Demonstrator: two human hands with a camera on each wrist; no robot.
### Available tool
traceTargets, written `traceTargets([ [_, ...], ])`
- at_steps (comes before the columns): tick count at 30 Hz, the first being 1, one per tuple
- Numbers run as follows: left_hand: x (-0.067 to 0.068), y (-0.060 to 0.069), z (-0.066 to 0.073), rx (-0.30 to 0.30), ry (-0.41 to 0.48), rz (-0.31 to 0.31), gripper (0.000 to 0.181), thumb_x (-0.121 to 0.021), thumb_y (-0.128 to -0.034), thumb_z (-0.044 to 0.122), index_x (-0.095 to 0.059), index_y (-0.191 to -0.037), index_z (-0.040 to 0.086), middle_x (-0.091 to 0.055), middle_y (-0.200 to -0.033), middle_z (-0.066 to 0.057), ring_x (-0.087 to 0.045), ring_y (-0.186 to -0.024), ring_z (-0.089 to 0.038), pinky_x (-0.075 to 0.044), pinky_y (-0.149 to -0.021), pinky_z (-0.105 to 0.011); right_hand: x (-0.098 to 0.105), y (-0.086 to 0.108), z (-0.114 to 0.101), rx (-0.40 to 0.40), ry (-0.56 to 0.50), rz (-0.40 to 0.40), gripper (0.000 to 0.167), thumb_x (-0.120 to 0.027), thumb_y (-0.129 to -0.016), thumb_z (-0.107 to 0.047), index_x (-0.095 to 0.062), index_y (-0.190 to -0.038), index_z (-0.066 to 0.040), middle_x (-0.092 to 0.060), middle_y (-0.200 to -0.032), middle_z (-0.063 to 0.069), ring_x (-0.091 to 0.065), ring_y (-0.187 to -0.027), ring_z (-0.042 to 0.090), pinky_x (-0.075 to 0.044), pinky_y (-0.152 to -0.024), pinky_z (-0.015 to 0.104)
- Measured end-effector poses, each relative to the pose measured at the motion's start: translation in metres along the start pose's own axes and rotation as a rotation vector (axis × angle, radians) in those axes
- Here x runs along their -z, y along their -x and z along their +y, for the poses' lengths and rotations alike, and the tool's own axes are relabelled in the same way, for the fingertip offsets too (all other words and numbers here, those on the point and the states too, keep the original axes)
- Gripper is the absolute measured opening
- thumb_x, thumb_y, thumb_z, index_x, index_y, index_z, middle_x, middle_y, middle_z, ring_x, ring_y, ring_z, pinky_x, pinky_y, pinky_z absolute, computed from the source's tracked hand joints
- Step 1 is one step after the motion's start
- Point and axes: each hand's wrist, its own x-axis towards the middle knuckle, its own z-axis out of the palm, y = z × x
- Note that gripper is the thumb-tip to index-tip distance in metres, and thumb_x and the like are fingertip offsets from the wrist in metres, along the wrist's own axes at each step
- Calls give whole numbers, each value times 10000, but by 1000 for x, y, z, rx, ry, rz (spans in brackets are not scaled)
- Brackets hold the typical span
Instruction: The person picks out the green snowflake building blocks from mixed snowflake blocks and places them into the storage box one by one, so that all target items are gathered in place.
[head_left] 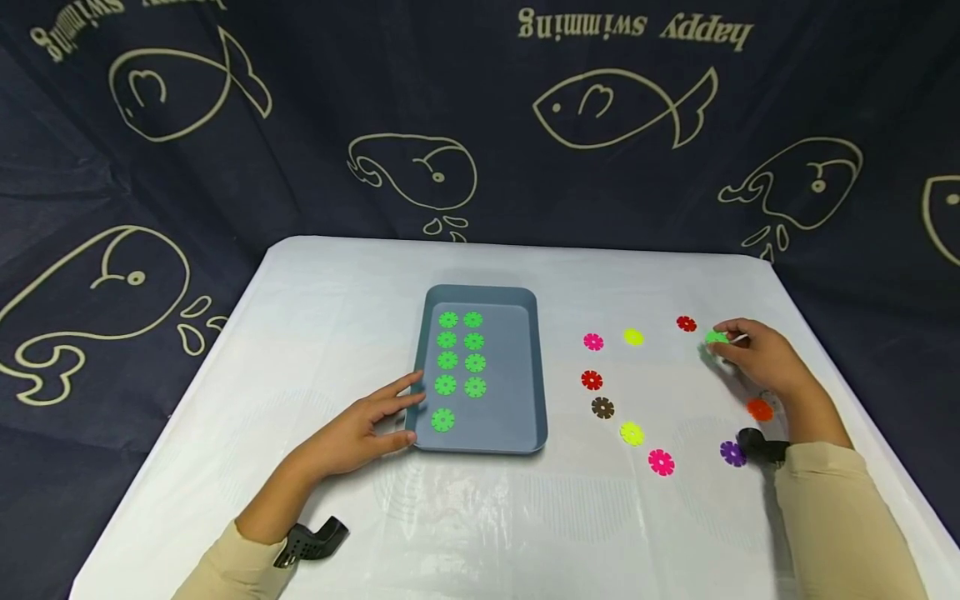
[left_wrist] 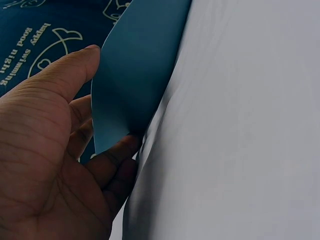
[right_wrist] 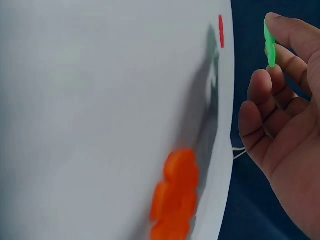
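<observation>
My right hand (head_left: 774, 360) pinches a green notched plastic disc (head_left: 716, 337) between thumb and fingertips, lifted above the right side of the table. In the right wrist view the green disc (right_wrist: 270, 46) is seen edge-on. On the left, my left hand (head_left: 358, 435) has its fingers spread, with the tips touching the left wall of a blue-grey tray (head_left: 513, 421). Several green discs (head_left: 447, 361) lie in two columns in the tray's left half. The left wrist view shows the thumb and fingers around the tray wall (left_wrist: 137, 65) at close range.
Loose notched discs lie right of the tray: pink (head_left: 593, 342), yellow (head_left: 633, 337), red (head_left: 686, 323), brown (head_left: 602, 407), purple (head_left: 732, 453) and orange (head_left: 760, 409), with several colours repeated. A white cloth covers the table (head_left: 337, 292); a dark fish-print curtain (head_left: 495, 108) hangs behind.
</observation>
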Motion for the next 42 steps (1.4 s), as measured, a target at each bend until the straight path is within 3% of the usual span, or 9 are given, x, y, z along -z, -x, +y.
traceTargets([
  [8, 0, 0, 1, 7, -1, 4, 643, -692, -940, 385, -503, -1458, 56, -234, -1625, 73, -340, -1423, -194, -401, -1069, -352, -2, -1, -20, 52, -36, 25, 384, -674, -967, -245, -602, -1220, 35, -551, -1088, 212, -509, -934, 305, -431, -648, 205],
  [16, -1, 0, 1, -4, 7, 5, 634, -697, -941, 363, -503, -1457, 49, -234, -1625, 67, -344, -1423, -210, -405, -1065, -341, -4, -3, -41, 93, -30, 14, 369, -708, -942, -223, -613, -1200, 23, -573, -1094, 217, -532, -958, 324, -437, -727, 308],
  [23, -1, 1, -1, -25, -20, 13, 612, -703, -944, 316, -504, -1453, 42, -249, -1625, 6, -366, -1412, -279, -418, -1054, -340, -6, -5, -61, 165, -39, 20, 345, -754, -904, -175, -643, -1177, 6, -590, -1033, 157, -541, -911, 278, -418, -686, 195],
  [42, -1, 0, 2, 7, 17, 1, 643, -697, -939, 378, -501, -1458, 53, -232, -1628, 54, -360, -1413, -202, -406, -1065, -378, -39, -11, -108, 382, -87, 26, 257, -785, -849, -66, -687, -1083, -27, -598, -932, 83, -524, -823, 218, -426, -704, 187],
])
